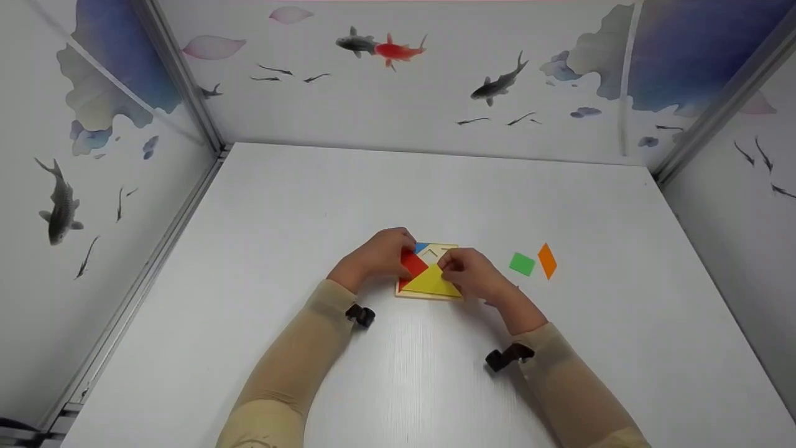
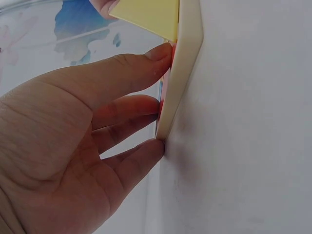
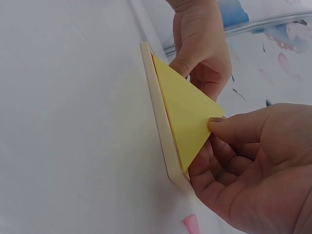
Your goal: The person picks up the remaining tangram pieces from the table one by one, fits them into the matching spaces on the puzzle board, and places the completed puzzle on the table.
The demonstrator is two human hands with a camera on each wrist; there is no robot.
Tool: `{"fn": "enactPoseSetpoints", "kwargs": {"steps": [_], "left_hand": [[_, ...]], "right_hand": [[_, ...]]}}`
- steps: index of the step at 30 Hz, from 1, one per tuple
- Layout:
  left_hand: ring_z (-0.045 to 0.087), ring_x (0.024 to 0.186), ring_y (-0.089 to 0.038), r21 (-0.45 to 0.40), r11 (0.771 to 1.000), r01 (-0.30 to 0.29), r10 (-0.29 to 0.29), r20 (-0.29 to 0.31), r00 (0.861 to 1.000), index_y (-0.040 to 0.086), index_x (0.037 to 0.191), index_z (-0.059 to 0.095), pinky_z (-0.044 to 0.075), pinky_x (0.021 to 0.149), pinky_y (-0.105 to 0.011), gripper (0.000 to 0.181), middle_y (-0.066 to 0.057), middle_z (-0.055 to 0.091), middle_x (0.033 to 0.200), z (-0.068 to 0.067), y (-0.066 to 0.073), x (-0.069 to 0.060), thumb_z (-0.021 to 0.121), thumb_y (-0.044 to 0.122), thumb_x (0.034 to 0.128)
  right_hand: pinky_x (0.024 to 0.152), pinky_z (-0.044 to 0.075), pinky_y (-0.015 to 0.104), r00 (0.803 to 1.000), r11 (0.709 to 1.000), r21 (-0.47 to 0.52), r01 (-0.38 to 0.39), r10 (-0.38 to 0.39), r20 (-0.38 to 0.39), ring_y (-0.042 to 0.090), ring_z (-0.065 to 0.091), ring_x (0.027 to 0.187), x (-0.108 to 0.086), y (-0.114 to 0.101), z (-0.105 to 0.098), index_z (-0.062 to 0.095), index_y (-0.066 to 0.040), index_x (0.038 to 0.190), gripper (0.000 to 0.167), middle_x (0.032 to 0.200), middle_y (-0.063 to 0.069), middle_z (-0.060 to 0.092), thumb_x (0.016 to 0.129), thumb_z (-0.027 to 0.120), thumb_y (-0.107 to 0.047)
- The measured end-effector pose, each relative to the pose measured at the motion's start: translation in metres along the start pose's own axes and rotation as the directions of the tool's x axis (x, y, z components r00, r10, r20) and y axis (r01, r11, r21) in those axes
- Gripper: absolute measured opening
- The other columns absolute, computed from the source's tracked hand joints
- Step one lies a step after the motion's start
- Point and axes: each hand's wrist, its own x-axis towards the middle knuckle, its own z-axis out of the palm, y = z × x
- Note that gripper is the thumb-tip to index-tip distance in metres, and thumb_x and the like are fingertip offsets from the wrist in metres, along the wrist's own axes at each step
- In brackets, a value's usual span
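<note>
A wooden tangram tray lies on the table between the hands. A red piece and a blue piece are in it. My right hand pinches a large yellow triangle between thumb and fingers; in the right wrist view the triangle is tilted over the tray, near its rim. My left hand rests at the tray's left side. In the left wrist view its thumb and fingertips press on the red piece and the tray edge, without curling round it.
To the right lie a green square and an orange parallelogram. A small pink piece lies near the tray, mostly hidden under the right hand in the head view. Printed walls enclose the white table.
</note>
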Motion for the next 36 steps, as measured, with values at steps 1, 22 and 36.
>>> {"fn": "enactPoseSetpoints", "kwargs": {"steps": [1, 22, 36], "left_hand": [[0.06, 0.125, -0.025, -0.001, 1.0, 0.002, -0.002, 0.0, 1.0, 0.006, 0.126, 0.076, 0.049, 0.116, -0.037, 0.044, -0.006, 0.064, 0.135, 0.0, -0.0001, 0.0001, 0.087, 0.022, 0.087], [0.059, 0.124, -0.024, -0.015, 1.0, 0.006, -0.006, -0.003, 1.0, 0.007, 0.122, 0.076, 0.05, 0.114, -0.038, 0.04, -0.005, 0.064, 0.134, 0.0007, -0.0015, 0.001, 0.087, 0.022, 0.0865], [0.058, 0.125, -0.025, -0.02, 0.999, 0.034, -0.034, 0.004, 0.999, 0.006, 0.124, 0.075, 0.049, 0.115, -0.038, 0.043, -0.006, 0.063, 0.136, -0.0003, 0.0017, -0.0012, 0.088, 0.022, 0.0861]], "right_hand": [[0.074, 0.052, 0.028, 1.0, 1.0, -0.006, 0.0, 0.0, 0.0, 0.023, 0.059, 0.085, 0.0, -0.0003, 0.0001, 0.07, -0.012, 0.112, 0.011, 0.098, 0.007, 0.064, 0.102, 0.067, -0.009], [0.08, 0.052, 0.03, 0.999, 0.996, -0.087, 0.023, -0.025, -0.022, 0.022, 0.059, 0.09, -0.0002, -0.0045, 0.0053, 0.071, -0.011, 0.112, 0.011, 0.1, 0.007, 0.066, 0.102, 0.068, -0.008], [0.085, 0.051, 0.031, 0.999, 0.991, -0.136, 0.011, -0.016, -0.039, 0.022, 0.058, 0.094, -0.0014, -0.0074, 0.008, 0.07, -0.011, 0.11, 0.01, 0.099, 0.006, 0.065, 0.101, 0.069, -0.007]]}}
